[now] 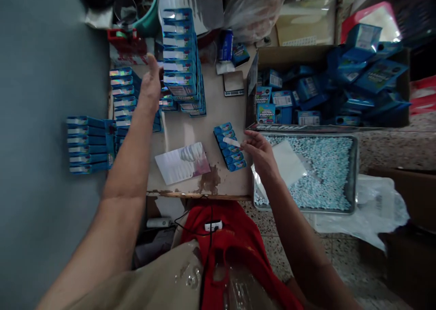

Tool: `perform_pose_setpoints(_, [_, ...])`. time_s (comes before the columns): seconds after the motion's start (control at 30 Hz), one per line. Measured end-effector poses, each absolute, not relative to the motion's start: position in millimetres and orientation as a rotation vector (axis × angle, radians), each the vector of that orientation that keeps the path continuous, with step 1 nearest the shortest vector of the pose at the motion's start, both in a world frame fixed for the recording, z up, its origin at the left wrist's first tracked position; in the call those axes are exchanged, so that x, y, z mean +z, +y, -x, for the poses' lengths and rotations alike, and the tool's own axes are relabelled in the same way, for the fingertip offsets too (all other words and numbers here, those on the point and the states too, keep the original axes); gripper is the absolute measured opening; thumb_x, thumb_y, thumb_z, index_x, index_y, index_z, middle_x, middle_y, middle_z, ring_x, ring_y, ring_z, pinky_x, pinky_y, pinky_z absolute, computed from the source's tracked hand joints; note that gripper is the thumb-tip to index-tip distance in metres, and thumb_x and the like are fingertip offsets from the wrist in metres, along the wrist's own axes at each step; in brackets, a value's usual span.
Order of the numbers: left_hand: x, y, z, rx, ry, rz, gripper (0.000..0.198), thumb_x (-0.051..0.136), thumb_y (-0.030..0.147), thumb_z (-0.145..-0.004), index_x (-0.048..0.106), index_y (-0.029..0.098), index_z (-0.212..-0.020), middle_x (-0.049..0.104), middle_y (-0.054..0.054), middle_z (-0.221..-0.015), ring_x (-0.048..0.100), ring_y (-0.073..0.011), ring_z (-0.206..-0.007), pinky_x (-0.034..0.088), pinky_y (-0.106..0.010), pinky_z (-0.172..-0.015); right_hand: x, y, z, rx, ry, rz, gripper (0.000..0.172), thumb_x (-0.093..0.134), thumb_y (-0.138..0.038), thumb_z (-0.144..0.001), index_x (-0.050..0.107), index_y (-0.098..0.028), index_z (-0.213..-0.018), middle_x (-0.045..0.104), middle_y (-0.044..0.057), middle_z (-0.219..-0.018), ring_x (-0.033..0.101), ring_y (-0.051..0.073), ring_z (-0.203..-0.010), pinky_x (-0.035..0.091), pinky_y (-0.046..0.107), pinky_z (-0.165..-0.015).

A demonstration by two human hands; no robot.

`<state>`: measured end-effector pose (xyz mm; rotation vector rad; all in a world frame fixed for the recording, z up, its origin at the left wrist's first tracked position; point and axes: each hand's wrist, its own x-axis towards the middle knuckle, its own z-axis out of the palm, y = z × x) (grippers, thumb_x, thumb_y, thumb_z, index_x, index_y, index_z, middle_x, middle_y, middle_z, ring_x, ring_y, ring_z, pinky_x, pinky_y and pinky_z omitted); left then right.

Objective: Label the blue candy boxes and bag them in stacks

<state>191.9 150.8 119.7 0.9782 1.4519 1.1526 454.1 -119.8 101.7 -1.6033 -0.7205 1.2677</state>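
My right hand (259, 151) pinches a narrow white strip (231, 142) between thumb and fingers. The strip lies over a short row of small blue boxes (233, 154) on the table. My left hand (150, 85) reaches to the left side of a tall stack of blue boxes (179, 57), its thumb pointing up. The other fingers are mostly hidden, so I cannot tell whether they grip anything. White strips show on the ends of the stacked boxes. More blue boxes (122, 92) stand in rows left of that hand, and another group (89, 144) sits at the table's left edge.
A printed sheet (184, 162) lies near the table's front edge. A carton (303, 127) of blue boxes stands right, behind a metal tray (356, 178) of pale blue and white pieces. A small scale (233, 83), blue can (225, 45) and red tape dispenser (124, 44) are farther back.
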Motion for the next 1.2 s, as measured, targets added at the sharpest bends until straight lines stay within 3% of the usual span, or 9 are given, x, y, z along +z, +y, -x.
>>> perform_pose_setpoints(0.07, [105,112,-190,1.257,1.452,-0.989,0.047,0.037,0.043,-0.114,0.070,0.011,-0.107,0.068,-0.002,-0.094,0.068,-0.0111,-0.092,0.050,-0.022,-0.080,100,-108,-451,1.291,-0.746,1.588,0.055,0.076,-0.045,-0.071,0.059,-0.026,-0.120,0.063,0.001,-0.085,0.063,0.020,-0.080,0.054,0.037,-0.083])
perform_pose_setpoints(0.13, [89,60,-195,1.443,1.612,-0.912,0.032,0.051,0.037,-0.111,0.067,0.014,-0.094,0.066,0.001,-0.088,0.061,-0.0066,-0.081,0.046,-0.017,-0.073,99,-99,-447,1.312,-0.765,1.595,0.055,0.075,-0.045,-0.071,0.058,-0.026,-0.119,0.063,0.001,-0.085,0.062,0.020,-0.080,0.054,0.037,-0.084])
perform_pose_setpoints(0.2, [73,8,-206,1.290,1.574,-0.875,0.029,0.079,0.042,-0.092,0.069,0.016,-0.088,0.065,0.002,-0.074,0.056,-0.0089,-0.065,0.044,-0.020,-0.062,99,-92,-443,1.333,-0.802,1.622,0.055,0.074,-0.047,-0.072,0.057,-0.026,-0.120,0.064,0.002,-0.086,0.063,0.020,-0.081,0.055,0.037,-0.085])
perform_pose_setpoints(0.23, [67,-14,-214,1.150,1.495,-0.834,0.037,0.088,0.048,-0.081,0.072,0.016,-0.090,0.070,-0.001,-0.077,0.060,-0.0113,-0.067,0.046,-0.022,-0.062,98,-90,-441,1.344,-0.822,1.633,0.055,0.073,-0.047,-0.073,0.057,-0.026,-0.121,0.065,0.002,-0.086,0.063,0.021,-0.082,0.055,0.038,-0.085])
perform_pose_setpoints(0.33, [52,-51,-235,0.744,1.221,-0.593,0.062,0.095,0.058,-0.061,0.076,0.017,-0.103,0.077,-0.006,-0.093,0.068,-0.0164,-0.079,0.051,-0.027,-0.071,92,-84,-435,1.379,-0.827,1.618,0.053,0.075,-0.047,-0.071,0.059,-0.026,-0.118,0.066,0.001,-0.084,0.063,0.020,-0.080,0.055,0.037,-0.083])
perform_pose_setpoints(0.47, [36,-52,-250,0.699,1.195,-0.581,0.056,0.096,0.056,-0.053,0.078,0.016,-0.088,0.073,-0.004,-0.080,0.063,-0.0139,-0.074,0.043,-0.025,-0.068,74,-78,-431,1.451,-0.738,1.521,0.051,0.082,-0.040,-0.064,0.064,-0.026,-0.109,0.066,-0.005,-0.073,0.063,0.017,-0.070,0.054,0.035,-0.077])
perform_pose_setpoints(0.67, [6,-45,-261,0.769,1.284,-0.508,0.045,0.095,0.052,-0.057,0.074,0.017,-0.074,0.068,-0.002,-0.070,0.057,-0.0114,-0.064,0.040,-0.025,-0.061,40,-61,-432,1.132,-0.807,1.829,0.048,0.082,-0.043,-0.066,0.065,-0.023,-0.106,0.076,0.000,-0.077,0.070,0.023,-0.071,0.054,0.037,-0.072])
perform_pose_setpoints(0.83, [-16,-35,-275,0.855,1.356,-0.512,0.040,0.092,0.051,-0.066,0.070,0.018,-0.068,0.062,0.001,-0.064,0.052,-0.0091,-0.058,0.040,-0.024,-0.058,21,-33,-433,0.776,-1.064,2.173,0.037,0.073,-0.034,-0.077,0.062,-0.022,-0.111,0.077,0.002,-0.082,0.074,0.026,-0.080,0.052,0.038,-0.080])
perform_pose_setpoints(1.2, [-40,-28,-280,0.839,1.379,-0.506,0.033,0.090,0.045,-0.070,0.071,0.018,-0.069,0.059,0.003,-0.060,0.051,-0.0096,-0.056,0.039,-0.024,-0.057,9,-24,-430,0.703,-1.177,2.229,0.029,0.068,-0.028,-0.077,0.061,-0.024,-0.105,0.075,0.001,-0.080,0.072,0.025,-0.080,0.050,0.037,-0.081])
